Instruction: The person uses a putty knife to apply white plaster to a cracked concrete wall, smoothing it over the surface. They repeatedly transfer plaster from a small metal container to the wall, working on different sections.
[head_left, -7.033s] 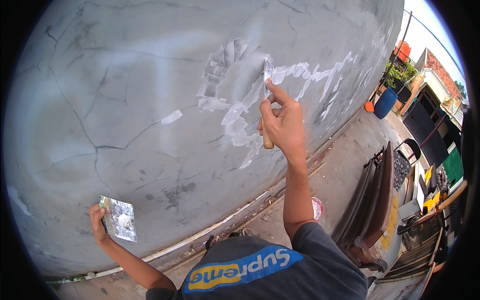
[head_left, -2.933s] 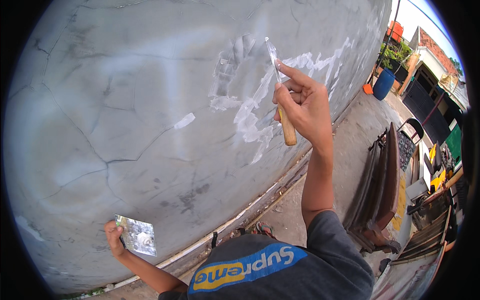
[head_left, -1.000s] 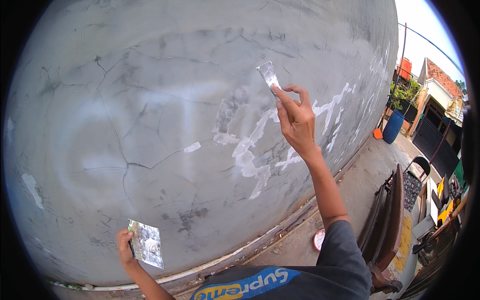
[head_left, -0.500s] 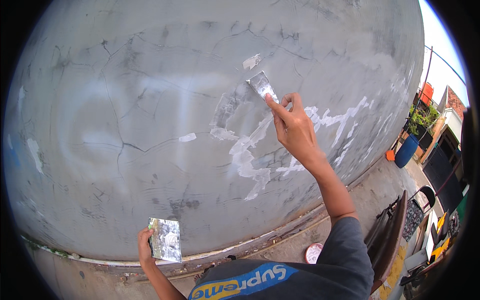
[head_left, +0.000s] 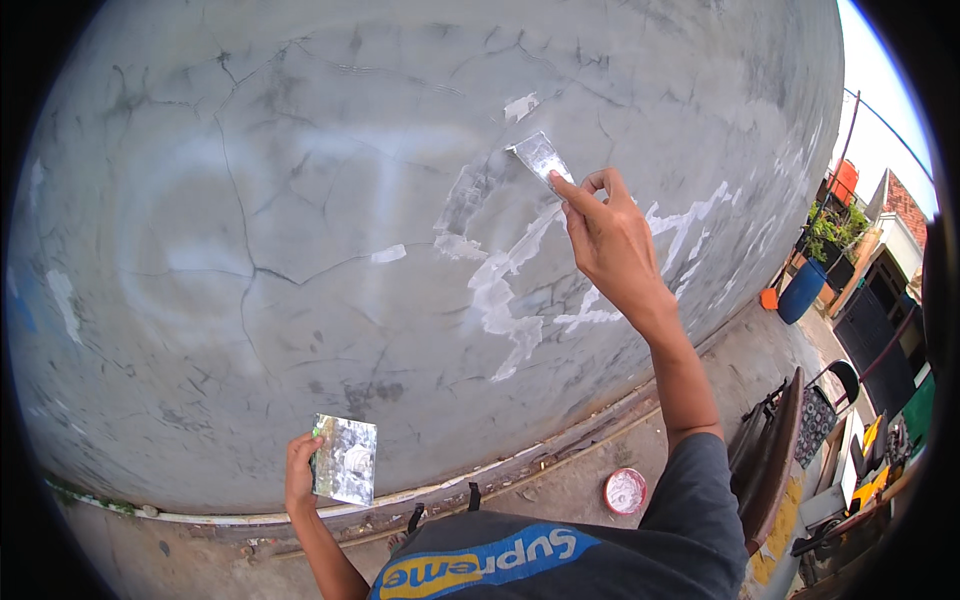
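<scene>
A putty knife (head_left: pixel 541 156) with a whitish-smeared metal blade is pinched in my right hand (head_left: pixel 612 243), close to the grey cracked wall (head_left: pixel 330 210). Just above the blade's edge lies a pale putty patch (head_left: pixel 520 108). White filler streaks (head_left: pixel 495 300) run below and to the right along the cracks. Low on the left, my left hand (head_left: pixel 302 467) grips the edge of a flat metal plate (head_left: pixel 345 460), which carries a small lump of white putty (head_left: pixel 358 458). Whether the blade touches the wall I cannot tell.
On the ground by my right side stands a round tub of white paste (head_left: pixel 625 491). Farther right are a brown table-like edge (head_left: pixel 775 470), a patterned chair (head_left: pixel 815 425) and a blue barrel (head_left: pixel 802 291). A pale pipe or ledge runs along the wall's base.
My view has shifted a little, and both hands appear slightly farther right and higher. The putty knife stays near the same pale patch. Both tools are still held.
</scene>
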